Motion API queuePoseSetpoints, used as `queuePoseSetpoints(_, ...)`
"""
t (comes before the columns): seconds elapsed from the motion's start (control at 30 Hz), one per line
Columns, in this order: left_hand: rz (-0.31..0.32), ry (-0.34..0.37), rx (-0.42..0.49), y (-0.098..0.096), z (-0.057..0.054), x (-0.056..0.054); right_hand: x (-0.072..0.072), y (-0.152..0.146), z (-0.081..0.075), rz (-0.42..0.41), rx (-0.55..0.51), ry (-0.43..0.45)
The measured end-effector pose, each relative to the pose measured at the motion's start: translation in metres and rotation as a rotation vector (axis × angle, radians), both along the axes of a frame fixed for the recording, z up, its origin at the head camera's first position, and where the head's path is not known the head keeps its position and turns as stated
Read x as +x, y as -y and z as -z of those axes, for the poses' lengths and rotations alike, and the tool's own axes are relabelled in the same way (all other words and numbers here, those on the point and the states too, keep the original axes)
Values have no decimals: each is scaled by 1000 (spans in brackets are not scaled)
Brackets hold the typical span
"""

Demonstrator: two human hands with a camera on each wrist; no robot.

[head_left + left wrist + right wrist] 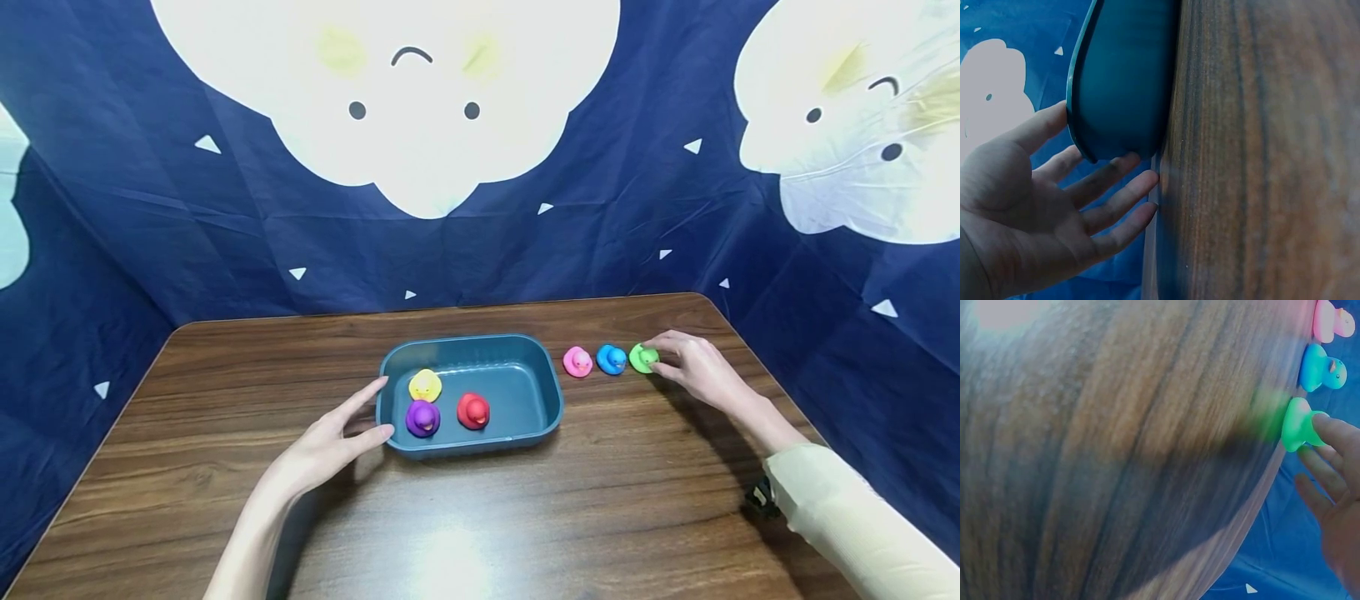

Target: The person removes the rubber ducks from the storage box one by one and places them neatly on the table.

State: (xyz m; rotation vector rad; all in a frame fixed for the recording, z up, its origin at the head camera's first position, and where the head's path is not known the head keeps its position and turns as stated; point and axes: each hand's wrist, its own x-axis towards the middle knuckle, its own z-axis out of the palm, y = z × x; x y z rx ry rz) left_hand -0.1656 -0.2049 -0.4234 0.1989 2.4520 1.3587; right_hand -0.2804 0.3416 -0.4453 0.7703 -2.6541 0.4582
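Observation:
A yellow rubber duck [425, 385], a purple rubber duck [423, 418] and a red rubber duck [473, 411] sit inside a dark teal plastic basin [517, 440]. My left hand [324, 444] is at the basin's left end, its thumb and extended fingers touching the rim and end wall. To the right of the basin, my right hand [696, 367] pinches a green rubber duck [1297, 425] between thumb and fingers. Beside it in a row stand a blue rubber duck [611, 359] and a pink rubber duck [577, 362].
Everything rests on a brown wood-grain table [480, 517]. Dark blue cloth [247, 250] printed with white clouds hangs behind and along the sides. A small dark object [761, 497] shows under the right sleeve.

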Motion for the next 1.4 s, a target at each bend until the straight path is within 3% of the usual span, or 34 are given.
queuePoseSetpoints(0.7,-2,5,0,-1,-1,0,1,-2,-2,5,-23,15)
queuePoseSetpoints(1.2,-5,4,3,-1,-3,0,1,-2,-15,37,-116,-57)
queuePoseSetpoints(1.4,-2,6,0,-1,-2,0,3,6,-17,56,-201,-40)
